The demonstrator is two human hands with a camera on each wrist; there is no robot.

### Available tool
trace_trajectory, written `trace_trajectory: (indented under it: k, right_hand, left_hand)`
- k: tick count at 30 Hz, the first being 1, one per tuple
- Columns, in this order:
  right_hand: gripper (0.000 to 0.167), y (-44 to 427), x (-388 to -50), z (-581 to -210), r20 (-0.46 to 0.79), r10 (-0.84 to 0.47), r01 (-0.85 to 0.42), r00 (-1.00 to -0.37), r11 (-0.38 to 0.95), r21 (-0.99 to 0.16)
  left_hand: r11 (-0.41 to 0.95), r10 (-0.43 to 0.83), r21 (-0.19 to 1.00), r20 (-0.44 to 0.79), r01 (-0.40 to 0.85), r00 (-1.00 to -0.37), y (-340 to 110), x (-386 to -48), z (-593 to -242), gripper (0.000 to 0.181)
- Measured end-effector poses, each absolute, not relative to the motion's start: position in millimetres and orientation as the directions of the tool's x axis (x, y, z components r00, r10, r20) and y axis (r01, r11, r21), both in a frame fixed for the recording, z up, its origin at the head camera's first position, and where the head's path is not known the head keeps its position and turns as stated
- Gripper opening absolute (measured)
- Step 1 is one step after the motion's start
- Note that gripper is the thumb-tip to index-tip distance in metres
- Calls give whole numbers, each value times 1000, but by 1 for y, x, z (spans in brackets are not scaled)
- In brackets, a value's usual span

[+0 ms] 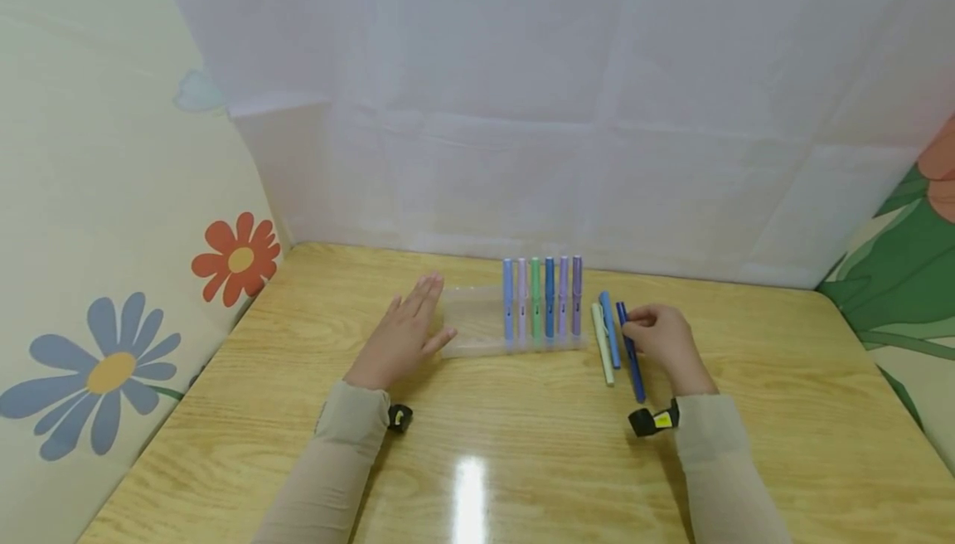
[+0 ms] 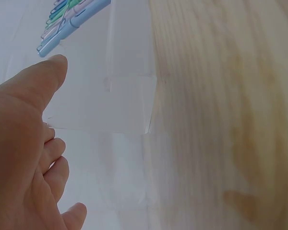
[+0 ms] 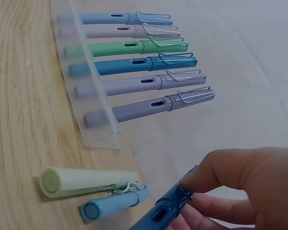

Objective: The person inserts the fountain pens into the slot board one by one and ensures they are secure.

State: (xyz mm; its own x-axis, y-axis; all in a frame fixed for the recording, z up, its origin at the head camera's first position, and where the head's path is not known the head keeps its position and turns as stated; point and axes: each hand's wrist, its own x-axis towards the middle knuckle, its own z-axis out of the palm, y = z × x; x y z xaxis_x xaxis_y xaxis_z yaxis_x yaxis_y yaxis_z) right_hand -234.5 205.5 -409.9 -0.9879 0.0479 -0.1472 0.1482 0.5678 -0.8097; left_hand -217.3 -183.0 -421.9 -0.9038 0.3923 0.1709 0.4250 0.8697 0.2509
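My right hand [image 1: 664,341] pinches a dark blue fountain pen [image 3: 165,208] near its clip, between thumb and fingers. Just left of it on the table lie a light blue pen [image 1: 610,332] and a pale green pen [image 1: 602,345], side by side. A clear plastic pen stand [image 1: 473,324] holds a row of several capped pens [image 3: 134,64] in blue, lilac, green and purple on its right part. At the stand's left end is my left hand [image 1: 403,332], fingers extended, thumb by its edge; whether it touches the stand I cannot tell.
The wooden table [image 1: 522,478] reaches back to a white cloth backdrop [image 1: 477,129]. Flower-patterned cloth [image 1: 89,196] hangs on the left, with more on the right. Each wrist wears a small black camera [image 1: 400,418].
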Motion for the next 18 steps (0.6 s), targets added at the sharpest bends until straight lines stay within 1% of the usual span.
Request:
trace_trajectory:
  k: [8, 14, 18]
  right_hand:
    - [34, 203, -232, -403, -115, 53, 125, -992, 554, -823]
    - [40, 200, -232, -398, -135, 50, 142, -990, 488, -861]
    - [42, 200, -232, -396, -128, 35, 130, -991, 434, -892]
  left_hand:
    - [871, 392, 249, 169, 424, -905, -184, -218, -424, 82]
    - [870, 393, 251, 167, 424, -905, -184, -218, -424, 82]
    - [870, 389, 258, 162, 420, -907, -183, -218, -423, 81]
